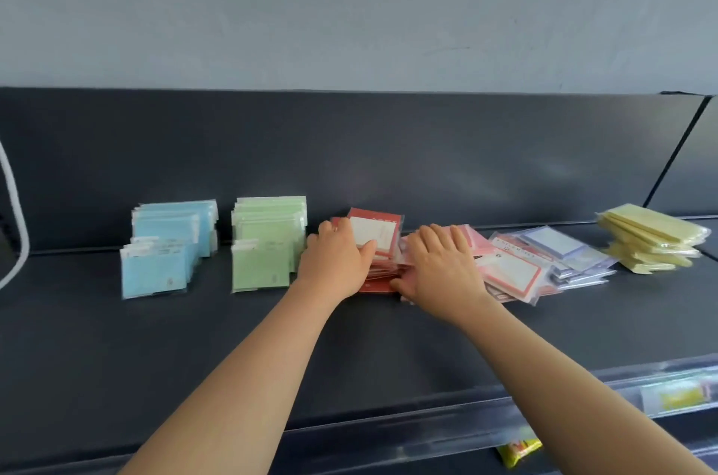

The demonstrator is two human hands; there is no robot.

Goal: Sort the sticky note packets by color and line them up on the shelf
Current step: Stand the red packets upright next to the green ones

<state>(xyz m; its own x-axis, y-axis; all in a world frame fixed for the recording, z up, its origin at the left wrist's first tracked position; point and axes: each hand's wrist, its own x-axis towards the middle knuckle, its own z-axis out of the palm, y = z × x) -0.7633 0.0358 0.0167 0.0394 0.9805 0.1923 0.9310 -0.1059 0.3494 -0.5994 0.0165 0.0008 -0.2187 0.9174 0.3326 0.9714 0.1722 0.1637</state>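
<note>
On the shelf, the red stack sits between both hands: left hand grips it, right hand lies flat just right of it.

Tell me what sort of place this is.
Most likely a shop's stationery aisle: a dark metal display shelf, a clear price-label strip along its front edge holding a yellow tag, and wrapped sticky note packets stacked by colour.
</note>
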